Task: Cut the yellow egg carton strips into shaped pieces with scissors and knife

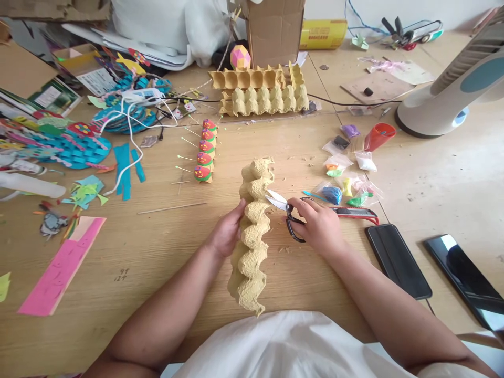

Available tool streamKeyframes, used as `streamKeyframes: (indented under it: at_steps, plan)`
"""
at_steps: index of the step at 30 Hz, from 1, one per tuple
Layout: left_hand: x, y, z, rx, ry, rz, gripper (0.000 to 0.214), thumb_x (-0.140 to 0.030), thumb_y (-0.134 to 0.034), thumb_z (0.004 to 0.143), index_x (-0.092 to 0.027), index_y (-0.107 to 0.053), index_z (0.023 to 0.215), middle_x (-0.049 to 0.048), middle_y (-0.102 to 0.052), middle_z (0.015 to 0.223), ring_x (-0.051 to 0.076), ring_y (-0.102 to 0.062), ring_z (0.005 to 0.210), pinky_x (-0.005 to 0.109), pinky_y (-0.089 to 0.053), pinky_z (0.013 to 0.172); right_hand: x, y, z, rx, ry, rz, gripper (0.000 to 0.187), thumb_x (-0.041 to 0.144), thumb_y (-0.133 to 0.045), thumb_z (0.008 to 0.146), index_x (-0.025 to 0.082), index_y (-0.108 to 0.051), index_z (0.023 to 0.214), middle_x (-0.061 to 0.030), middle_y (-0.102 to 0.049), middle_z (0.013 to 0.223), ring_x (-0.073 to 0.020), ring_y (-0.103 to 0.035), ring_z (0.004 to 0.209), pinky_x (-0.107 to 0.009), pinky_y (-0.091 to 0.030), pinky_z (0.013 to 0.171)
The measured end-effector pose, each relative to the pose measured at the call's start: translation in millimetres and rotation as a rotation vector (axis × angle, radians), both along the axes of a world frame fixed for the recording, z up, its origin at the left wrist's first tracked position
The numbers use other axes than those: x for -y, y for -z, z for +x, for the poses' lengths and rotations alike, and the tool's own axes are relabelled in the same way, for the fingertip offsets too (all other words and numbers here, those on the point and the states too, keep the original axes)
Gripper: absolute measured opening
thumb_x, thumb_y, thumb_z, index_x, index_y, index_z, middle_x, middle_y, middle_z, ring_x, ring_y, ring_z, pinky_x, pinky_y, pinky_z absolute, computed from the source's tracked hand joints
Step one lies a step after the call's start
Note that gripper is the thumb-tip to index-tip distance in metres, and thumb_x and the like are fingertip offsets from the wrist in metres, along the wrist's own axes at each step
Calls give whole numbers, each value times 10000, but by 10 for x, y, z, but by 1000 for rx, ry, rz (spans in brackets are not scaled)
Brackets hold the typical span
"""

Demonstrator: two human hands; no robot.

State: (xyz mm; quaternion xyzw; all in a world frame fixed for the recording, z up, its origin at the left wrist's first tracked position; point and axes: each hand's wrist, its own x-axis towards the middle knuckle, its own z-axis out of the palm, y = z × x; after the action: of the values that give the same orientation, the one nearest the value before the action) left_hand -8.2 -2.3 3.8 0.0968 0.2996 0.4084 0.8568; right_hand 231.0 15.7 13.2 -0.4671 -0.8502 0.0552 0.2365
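Observation:
A long yellowish strip of egg carton, its cups bulging upward, is held above the wooden table. My left hand grips its left edge, with the thumb on top and the other fingers hidden beneath. In my right hand is a pair of scissors with black handles. Their blades are parted, and the tips are at the strip's right edge near an upper cup. Small carton scraps lie on the table around the strip.
Painted carton caterpillars with pins stand beyond my left hand. More egg carton pieces lie at the back. Clay bags, a utility knife and two phones are at right. A pink strip lies left.

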Motion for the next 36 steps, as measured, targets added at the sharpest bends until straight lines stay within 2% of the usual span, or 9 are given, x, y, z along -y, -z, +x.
streamKeyframes:
  at_steps: [11, 18, 29, 36]
  plan:
    - [16, -24, 25, 63, -26, -5, 279, -413, -542, 975, -180, -693, 956, 51, -688, 795, 182, -689, 676, 248, -544, 564, 19, -21, -11, 50, 21, 55, 314, 416, -589, 970, 195, -657, 1182, -41, -729, 901, -182, -639, 780, -284, -349, 639]
    - [22, -43, 26, 66, -8, 4, 313, -427, -505, 991, -172, -686, 971, 59, -683, 829, 181, -682, 680, 252, -543, 560, 39, -25, -11, 87, 70, 124, 310, 444, -591, 967, 217, -664, 1164, -23, -724, 878, -176, -638, 779, -291, -350, 647]
    - [28, -91, 71, 51, -47, -15, 307, -404, -494, 997, -187, -709, 983, 44, -668, 757, 157, -633, 600, 248, -512, 575, 47, -51, -33, 128, 72, 52, 320, 448, -575, 973, 229, -658, 1191, -34, -726, 880, -180, -634, 778, -299, -326, 622]
    - [16, -150, 65, -32, 6, -56, 377, -451, -468, 999, -159, -707, 991, 62, -699, 748, 186, -658, 589, 303, -555, 620, 44, -71, -43, 146, 88, 61, 314, 444, -588, 967, 222, -669, 1174, -22, -721, 856, -167, -620, 723, -307, -290, 587]
